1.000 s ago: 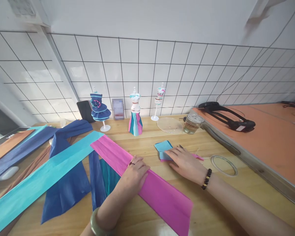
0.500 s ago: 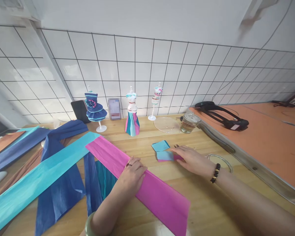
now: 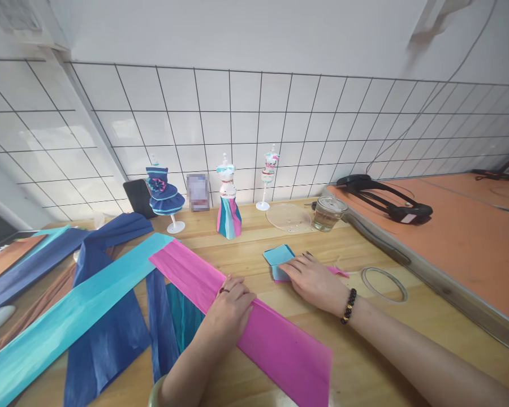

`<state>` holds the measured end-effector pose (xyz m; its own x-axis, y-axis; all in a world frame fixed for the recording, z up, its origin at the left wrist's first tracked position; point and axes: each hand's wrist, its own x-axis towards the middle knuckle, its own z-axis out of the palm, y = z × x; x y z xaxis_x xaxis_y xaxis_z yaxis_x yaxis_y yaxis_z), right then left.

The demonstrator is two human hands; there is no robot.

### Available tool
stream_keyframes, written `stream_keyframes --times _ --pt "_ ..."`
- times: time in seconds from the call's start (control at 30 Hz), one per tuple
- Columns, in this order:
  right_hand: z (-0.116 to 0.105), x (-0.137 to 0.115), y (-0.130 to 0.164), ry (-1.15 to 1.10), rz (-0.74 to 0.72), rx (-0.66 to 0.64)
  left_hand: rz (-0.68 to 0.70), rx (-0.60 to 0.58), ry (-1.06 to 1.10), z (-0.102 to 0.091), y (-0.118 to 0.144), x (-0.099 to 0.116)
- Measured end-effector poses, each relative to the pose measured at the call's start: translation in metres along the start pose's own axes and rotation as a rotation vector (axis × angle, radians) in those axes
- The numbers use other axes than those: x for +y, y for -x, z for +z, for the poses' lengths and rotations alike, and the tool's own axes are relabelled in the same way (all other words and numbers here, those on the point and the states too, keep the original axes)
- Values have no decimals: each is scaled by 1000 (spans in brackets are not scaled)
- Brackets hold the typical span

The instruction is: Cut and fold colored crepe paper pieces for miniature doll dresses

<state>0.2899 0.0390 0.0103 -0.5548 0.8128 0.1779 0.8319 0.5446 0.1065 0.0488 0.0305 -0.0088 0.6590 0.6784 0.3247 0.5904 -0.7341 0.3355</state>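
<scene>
A long pink strip of crepe paper (image 3: 286, 345) runs slantwise across the table in front of me. My left hand (image 3: 232, 302) is closed over its middle, fingers curled across the upper edge. To the right, my right hand (image 3: 316, 280) lies palm down with fingers stretched over small light-blue paper pieces (image 3: 279, 255); its fingertips cover part of them. A bit of pink paper (image 3: 339, 272) shows beyond that hand. Under the pink strip's far end lies a turquoise crepe strip (image 3: 89, 285), with dark-blue crepe paper (image 3: 106, 339) and teal crepe paper (image 3: 186, 314) beneath.
Three small dress forms stand at the back: one in a blue dress (image 3: 165, 195), one in a striped skirt (image 3: 229, 217), one on a thin stand (image 3: 268, 178). A glass jar (image 3: 330, 213), a clear disc (image 3: 288, 217) and a ring (image 3: 385, 284) lie right; a black headset (image 3: 385, 200) sits beyond.
My right hand has moved slightly left, onto the small blue paper pieces, uncovering pink paper and more of the ring. My left hand stays on the pink strip.
</scene>
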Motion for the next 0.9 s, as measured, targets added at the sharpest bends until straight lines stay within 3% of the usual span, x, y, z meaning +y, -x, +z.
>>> stream_keyframes --times 0.2,0.53,0.9 --pt "-6 8 -4 33 2 31 -1 -1 0 0 0 0" --pt "-9 -4 -1 63 -70 -15 1 7 9 0 0 0" --pt "-7 26 -34 3 27 -2 -14 0 23 1 -1 -1"
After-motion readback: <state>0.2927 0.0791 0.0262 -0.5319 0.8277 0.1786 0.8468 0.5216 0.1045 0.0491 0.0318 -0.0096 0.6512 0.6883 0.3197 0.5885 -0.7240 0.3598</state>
